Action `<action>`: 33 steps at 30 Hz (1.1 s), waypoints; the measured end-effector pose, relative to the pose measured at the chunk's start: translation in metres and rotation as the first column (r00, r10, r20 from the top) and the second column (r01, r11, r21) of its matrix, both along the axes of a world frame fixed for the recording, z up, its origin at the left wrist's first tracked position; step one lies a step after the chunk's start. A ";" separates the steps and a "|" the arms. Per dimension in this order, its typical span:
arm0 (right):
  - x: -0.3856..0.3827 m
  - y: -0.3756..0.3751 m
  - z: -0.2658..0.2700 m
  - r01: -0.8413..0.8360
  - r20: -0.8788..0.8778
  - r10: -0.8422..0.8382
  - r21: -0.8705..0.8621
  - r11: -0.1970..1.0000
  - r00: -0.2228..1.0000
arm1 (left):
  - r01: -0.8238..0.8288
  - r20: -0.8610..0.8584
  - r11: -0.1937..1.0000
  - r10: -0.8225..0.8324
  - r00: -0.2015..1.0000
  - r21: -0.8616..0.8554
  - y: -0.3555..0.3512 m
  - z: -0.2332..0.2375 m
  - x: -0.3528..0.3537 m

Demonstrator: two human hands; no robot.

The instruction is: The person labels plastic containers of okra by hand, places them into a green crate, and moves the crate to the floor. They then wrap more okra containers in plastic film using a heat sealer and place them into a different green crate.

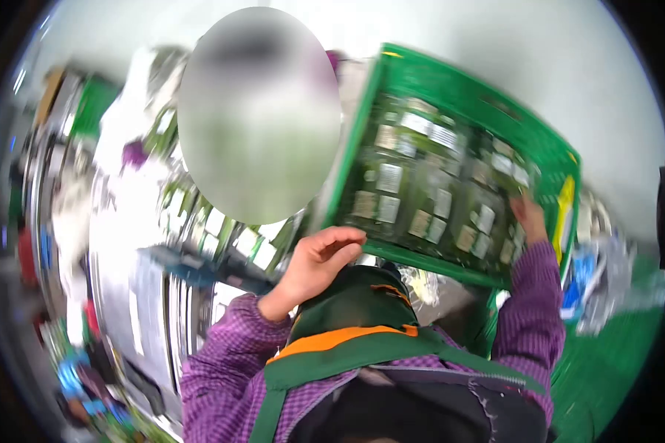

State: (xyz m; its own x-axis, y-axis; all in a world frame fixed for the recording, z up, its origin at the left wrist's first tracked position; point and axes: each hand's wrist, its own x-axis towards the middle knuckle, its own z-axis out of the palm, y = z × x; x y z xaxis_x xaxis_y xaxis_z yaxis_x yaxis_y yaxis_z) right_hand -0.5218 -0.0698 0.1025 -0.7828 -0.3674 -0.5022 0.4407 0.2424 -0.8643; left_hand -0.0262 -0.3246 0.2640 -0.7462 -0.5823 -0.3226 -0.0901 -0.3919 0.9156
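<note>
A green plastic crate (462,271) stands tilted in view ahead of me, with several clear packs of green produce (428,199) in it, each bearing white labels. My left hand (321,258) is at the crate's near left corner, its fingers loosely curved with the thumb apart, and no item shows in it. My right hand (528,215) reaches over the crate's right side, down among the packs at that end. Its fingers are blurred and partly hidden against the packs, so I cannot tell whether they grip one.
Left of the crate, more labelled green packs (255,247) lie along a metal conveyor (137,295). Another person (329,66), mostly blurred out, stands across from me. A yellow strip (564,214) is on the crate's right wall. Plastic bags (606,273) hang or lie to the right.
</note>
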 end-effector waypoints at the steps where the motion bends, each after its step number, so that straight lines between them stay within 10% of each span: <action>1: -0.010 0.001 0.009 -0.093 -0.140 0.159 0.392 0.915 0.977 | -0.056 0.004 0.993 0.057 0.998 -0.107 -0.006 -0.006 0.027; 6: 0.096 -0.157 0.154 -0.438 -0.290 0.552 0.376 0.817 0.782 | -0.293 0.372 0.835 0.486 0.791 -0.466 -0.103 0.004 0.164; 8: 0.184 -0.239 0.197 -0.671 -0.369 0.703 0.233 0.704 0.608 | -0.069 0.530 0.768 0.501 0.684 -0.637 -0.160 -0.004 0.214; 12: 0.309 -0.355 0.181 -0.972 -0.249 0.964 0.187 0.145 0.096 | 0.114 0.641 0.673 0.618 0.456 -0.731 -0.255 -0.059 0.303; 14: 0.358 -0.387 0.146 -0.954 -0.138 0.980 0.282 -0.099 -0.142 | 0.190 0.732 0.723 0.576 0.365 -0.664 -0.287 -0.086 0.331; 16: 0.389 -0.409 0.110 -0.477 0.039 0.768 0.764 -0.435 -0.639 | 0.190 0.775 0.778 0.504 0.381 -0.599 -0.305 -0.104 0.344; 22: 0.404 -0.397 0.042 -0.495 0.121 0.788 0.718 -0.489 -0.604 | 0.123 0.905 0.942 0.255 0.341 -0.311 -0.316 -0.116 0.332; 25: 0.410 -0.392 0.057 -0.575 0.123 0.860 0.696 -0.430 -0.494 | 0.213 0.850 0.850 0.393 0.352 -0.481 -0.320 -0.130 0.346; 33: 0.410 -0.334 0.170 -0.889 -0.484 0.863 0.445 0.105 -0.141 | 0.215 0.803 0.860 0.303 0.514 -0.462 -0.300 -0.059 0.314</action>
